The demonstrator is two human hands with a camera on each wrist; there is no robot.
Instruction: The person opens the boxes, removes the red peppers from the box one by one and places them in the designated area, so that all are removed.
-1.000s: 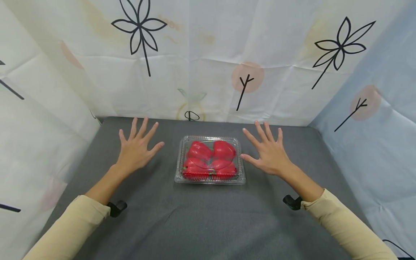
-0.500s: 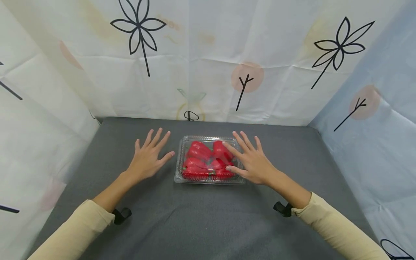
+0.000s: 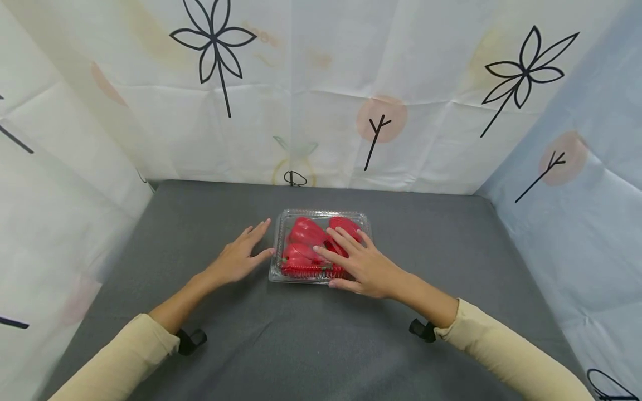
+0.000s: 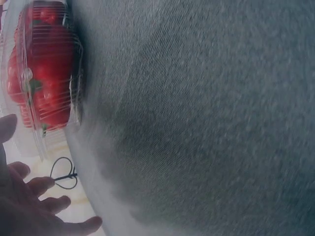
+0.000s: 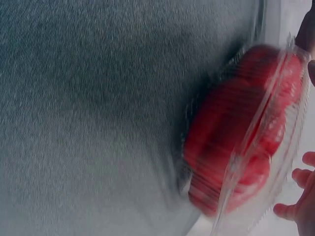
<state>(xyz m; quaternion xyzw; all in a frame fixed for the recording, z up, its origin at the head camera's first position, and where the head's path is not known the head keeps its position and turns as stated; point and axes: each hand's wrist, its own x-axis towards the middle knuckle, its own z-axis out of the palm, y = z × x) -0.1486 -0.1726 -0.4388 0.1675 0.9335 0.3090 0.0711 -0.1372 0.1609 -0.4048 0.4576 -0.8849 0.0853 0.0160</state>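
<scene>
A clear plastic box (image 3: 321, 213) sits flat in the middle of the grey desk (image 3: 311, 345). Its long side runs left to right, and a short end faces each side. Inside are shiny red peppers (image 3: 307, 231), and one green stem (image 4: 33, 84) shows through the plastic.

The right hand (image 3: 368, 270) is over the right part of the box, so that end and some peppers are hidden. The left wrist camera cuts off the top of the box. The right wrist camera makes the peppers look blurry.

The left hand (image 3: 241, 256) is just beside the left end, with its thumb toward the box. Both hands have their fingers stretched out and apart. I can't tell if either one touches the plastic. Both arms reach in from the front corners in tan sleeves (image 3: 511, 348). Behind the desk hangs a pale cloth (image 3: 321, 83) with flower drawings.
</scene>
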